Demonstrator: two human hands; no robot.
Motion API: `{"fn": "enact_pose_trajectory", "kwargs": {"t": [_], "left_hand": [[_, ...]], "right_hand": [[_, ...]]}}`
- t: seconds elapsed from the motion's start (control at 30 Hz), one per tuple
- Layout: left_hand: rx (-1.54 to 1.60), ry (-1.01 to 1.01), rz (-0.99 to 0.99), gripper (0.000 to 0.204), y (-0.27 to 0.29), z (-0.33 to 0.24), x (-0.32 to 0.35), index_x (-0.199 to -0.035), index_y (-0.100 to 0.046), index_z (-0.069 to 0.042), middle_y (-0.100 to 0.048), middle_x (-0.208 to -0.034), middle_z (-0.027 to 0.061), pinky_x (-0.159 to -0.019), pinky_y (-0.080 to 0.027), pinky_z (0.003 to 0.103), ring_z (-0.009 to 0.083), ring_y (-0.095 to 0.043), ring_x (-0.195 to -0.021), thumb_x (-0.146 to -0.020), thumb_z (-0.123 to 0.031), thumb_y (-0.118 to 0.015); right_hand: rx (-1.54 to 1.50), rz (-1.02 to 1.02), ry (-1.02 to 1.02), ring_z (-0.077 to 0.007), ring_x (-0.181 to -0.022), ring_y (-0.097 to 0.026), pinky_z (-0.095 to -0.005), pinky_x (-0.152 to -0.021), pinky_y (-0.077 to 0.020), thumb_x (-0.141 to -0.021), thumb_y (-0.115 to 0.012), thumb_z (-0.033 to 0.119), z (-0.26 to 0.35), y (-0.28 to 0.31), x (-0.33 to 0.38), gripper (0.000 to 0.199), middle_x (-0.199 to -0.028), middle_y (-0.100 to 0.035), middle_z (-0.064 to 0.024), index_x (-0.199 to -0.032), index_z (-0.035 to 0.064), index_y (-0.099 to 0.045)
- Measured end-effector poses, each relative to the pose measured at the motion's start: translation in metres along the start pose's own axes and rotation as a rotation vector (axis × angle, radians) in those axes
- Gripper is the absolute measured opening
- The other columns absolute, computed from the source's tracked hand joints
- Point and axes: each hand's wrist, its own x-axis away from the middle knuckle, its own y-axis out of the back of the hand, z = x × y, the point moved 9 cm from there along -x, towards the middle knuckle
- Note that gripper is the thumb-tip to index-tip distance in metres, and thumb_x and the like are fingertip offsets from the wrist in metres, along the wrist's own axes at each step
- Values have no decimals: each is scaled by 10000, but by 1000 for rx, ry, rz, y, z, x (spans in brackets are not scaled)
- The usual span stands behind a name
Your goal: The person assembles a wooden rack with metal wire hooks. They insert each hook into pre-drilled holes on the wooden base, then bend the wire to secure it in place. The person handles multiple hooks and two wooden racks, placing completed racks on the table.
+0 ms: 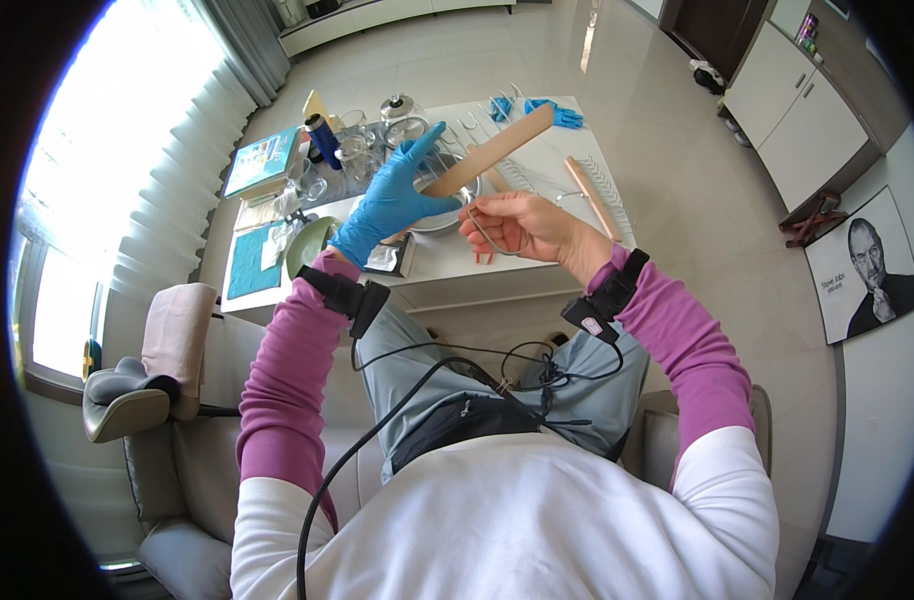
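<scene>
My left hand point(397, 200), in a blue glove, holds a flat, light-brown wooden strip point(497, 150) between thumb and fingers. The strip slants up to the right over the table. Close beside its lower end, my bare right hand point(522, 228) pinches a thin, curved metal wire piece point(491, 236); its exact kind I cannot make out. Below both hands sits a round metal bowl point(439, 222), partly hidden by the glove and the strip. Some small red pieces point(484, 258) lie at the table's near side, under my right hand.
Glass vessels point(355, 160), a dark blue bottle point(322, 138) and books point(262, 162) crowd the white table's left. A green dish point(312, 243) and teal cloth point(253, 264) lie nearer. Blue gloves point(557, 114) lie at the far right, a wooden bar point(593, 198) nearer. Black cables point(447, 352) cross my lap.
</scene>
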Motion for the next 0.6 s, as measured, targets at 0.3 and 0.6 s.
{"fn": "enact_pose_trajectory", "kwargs": {"t": [0.3,0.6], "left_hand": [[-204,71,-119,979,3,12,-1,-1446,-370,-52,-572,-1211,219,-923,-485,420,360,-588,-1103,-651,-341,-863],[-266,91,-151,990,6,10,-1,-1427,-383,-10,-591,-1140,219,-861,-497,412,358,-610,-1017,-633,-344,-870]], "right_hand": [[1262,-512,476,-211,-827,-693,-325,-749,-539,-919,-628,296,57,-7,17,298,-938,-703,-122,-981,6,-657],[2035,-634,988,-273,-613,-589,-363,-589,-463,-801,-684,188,52,-57,32,161,-691,-566,-76,-793,52,-597]]}}
